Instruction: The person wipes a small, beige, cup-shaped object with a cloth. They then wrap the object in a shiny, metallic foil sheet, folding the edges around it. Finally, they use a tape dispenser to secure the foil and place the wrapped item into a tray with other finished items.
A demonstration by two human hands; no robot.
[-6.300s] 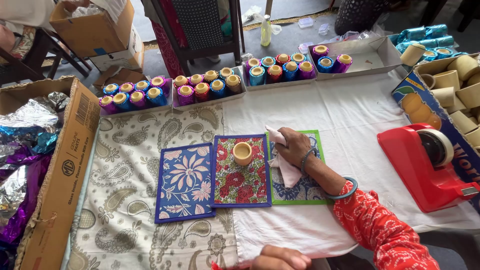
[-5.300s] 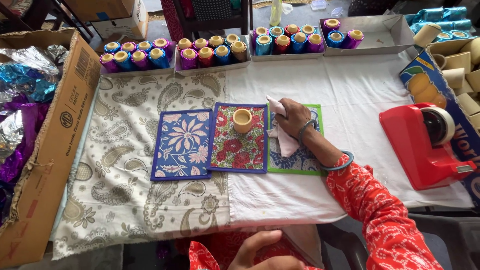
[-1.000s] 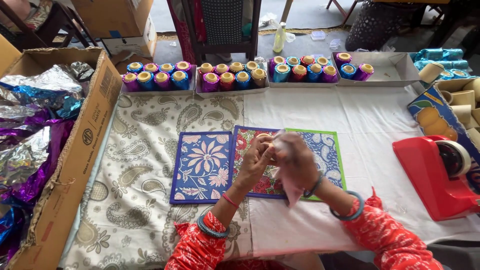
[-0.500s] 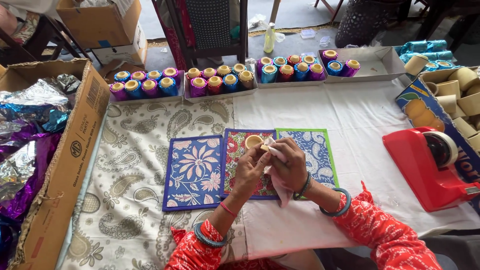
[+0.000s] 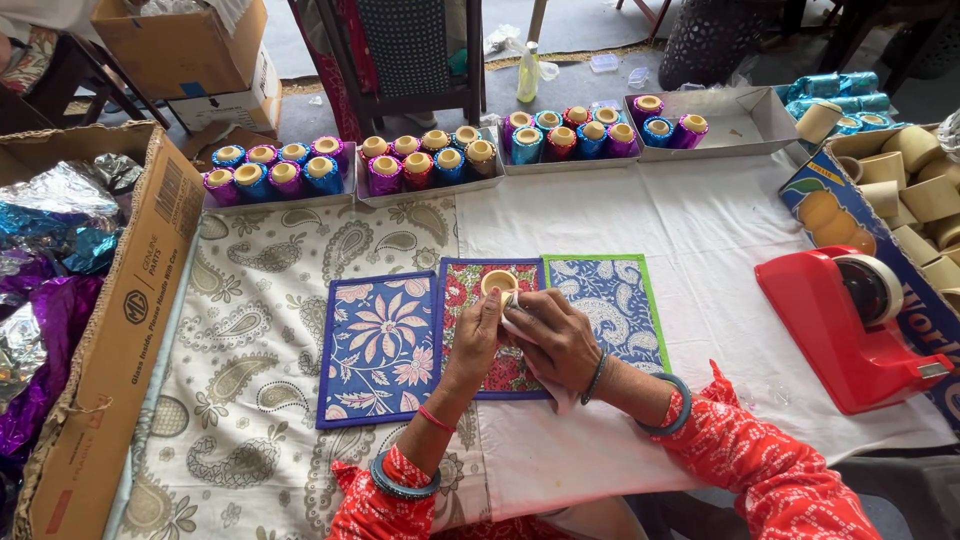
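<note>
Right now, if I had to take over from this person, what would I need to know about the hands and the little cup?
Left hand: fingers on the left side of the small cream cup.
Right hand: pressing a pale cloth or paper against the cup.
The cup sits over the red floral mat, between the blue floral mat and the green-edged mat.
Done: rows of foil-wrapped cups fill the trays at the back.
Left: this cup shows no foil; plain cups wait in the box on the right.

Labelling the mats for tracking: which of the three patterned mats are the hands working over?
The middle mat, red floral with a blue border. Both the left hand and right hand hold a small cream cup above it; the blue floral mat and green-bordered mat lie uncovered alongside.
</note>
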